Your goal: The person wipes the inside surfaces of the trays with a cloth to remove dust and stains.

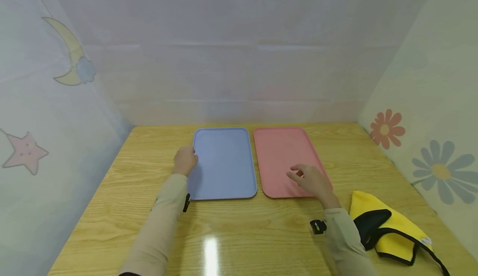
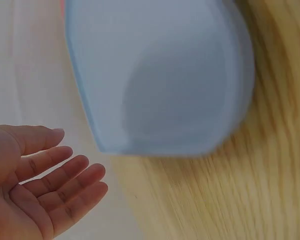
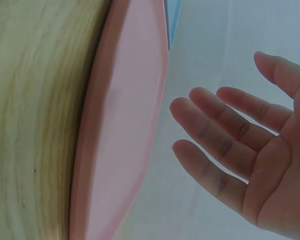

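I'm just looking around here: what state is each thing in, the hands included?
Left hand: fingers loosely extended, holding nothing, at the blue tray's outer side
Right hand: fingers relaxed and apart, holding nothing, above the pink tray
Blue tray: flat on the table, face up
Pink tray: flat, face up
Yellow-and-black cloth: rumpled
Back sheet: hanging, creased

A black-trimmed yellow cloth (image 1: 399,216) lies at four o'clock on the wood-grain table (image 1: 254,238). Pale drapes (image 1: 239,68) show a crescent moon (image 1: 74,52) at ten, pink star (image 1: 25,153) at nine, red flower (image 1: 386,129) at three, blue-grey flower (image 1: 442,171) between three and four.
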Available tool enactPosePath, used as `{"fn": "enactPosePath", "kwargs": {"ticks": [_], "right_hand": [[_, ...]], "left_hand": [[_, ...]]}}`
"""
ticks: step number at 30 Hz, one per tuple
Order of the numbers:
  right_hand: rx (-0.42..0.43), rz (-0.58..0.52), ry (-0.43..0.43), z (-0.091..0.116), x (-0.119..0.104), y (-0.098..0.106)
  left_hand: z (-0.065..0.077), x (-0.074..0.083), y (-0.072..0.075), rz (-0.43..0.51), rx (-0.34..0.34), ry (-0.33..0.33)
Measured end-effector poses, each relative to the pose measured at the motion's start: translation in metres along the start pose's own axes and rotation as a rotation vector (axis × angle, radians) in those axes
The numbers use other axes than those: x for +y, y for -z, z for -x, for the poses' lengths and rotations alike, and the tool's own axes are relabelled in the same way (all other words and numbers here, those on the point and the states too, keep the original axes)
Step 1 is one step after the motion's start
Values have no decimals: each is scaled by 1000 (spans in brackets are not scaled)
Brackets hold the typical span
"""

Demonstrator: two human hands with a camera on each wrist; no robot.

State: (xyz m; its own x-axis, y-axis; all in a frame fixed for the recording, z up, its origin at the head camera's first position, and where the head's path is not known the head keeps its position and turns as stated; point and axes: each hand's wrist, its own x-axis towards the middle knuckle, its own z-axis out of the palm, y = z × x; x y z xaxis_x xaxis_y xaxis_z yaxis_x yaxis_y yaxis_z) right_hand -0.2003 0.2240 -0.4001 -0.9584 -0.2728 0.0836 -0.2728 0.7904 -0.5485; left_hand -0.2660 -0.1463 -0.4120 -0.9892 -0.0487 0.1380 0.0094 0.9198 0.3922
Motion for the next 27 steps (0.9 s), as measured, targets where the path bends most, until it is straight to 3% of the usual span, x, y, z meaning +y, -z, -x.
{"fn": "enactPosePath", "kwargs": {"ticks": [7, 11, 15, 17, 21, 22, 24, 27], "right_hand": [[-25, 5, 4, -3, 1, -4], [-44, 10, -13, -3, 3, -8], [-62, 2, -25, -1, 3, -11], [-66, -5, -26, 1, 3, -11], [-46, -19, -1, 4, 2, -11], [-43, -20, 2, 4, 2, -11], [-44, -22, -2, 5, 1, -10], [-62, -29, -17, 4, 2, -10]], "left_hand": [[-14, -18, 4, 127, -92, 55], [-18, -23, 3, 179, -107, 57], [-24, -27, -4, 200, -97, 57], [-21, -23, 1, 203, -124, 80], [-29, -26, -6, 198, -193, 130], [-35, -30, -14, 192, -202, 150], [-45, -41, -30, 191, -189, 121], [-77, -75, -78, 141, -128, 76]]}}
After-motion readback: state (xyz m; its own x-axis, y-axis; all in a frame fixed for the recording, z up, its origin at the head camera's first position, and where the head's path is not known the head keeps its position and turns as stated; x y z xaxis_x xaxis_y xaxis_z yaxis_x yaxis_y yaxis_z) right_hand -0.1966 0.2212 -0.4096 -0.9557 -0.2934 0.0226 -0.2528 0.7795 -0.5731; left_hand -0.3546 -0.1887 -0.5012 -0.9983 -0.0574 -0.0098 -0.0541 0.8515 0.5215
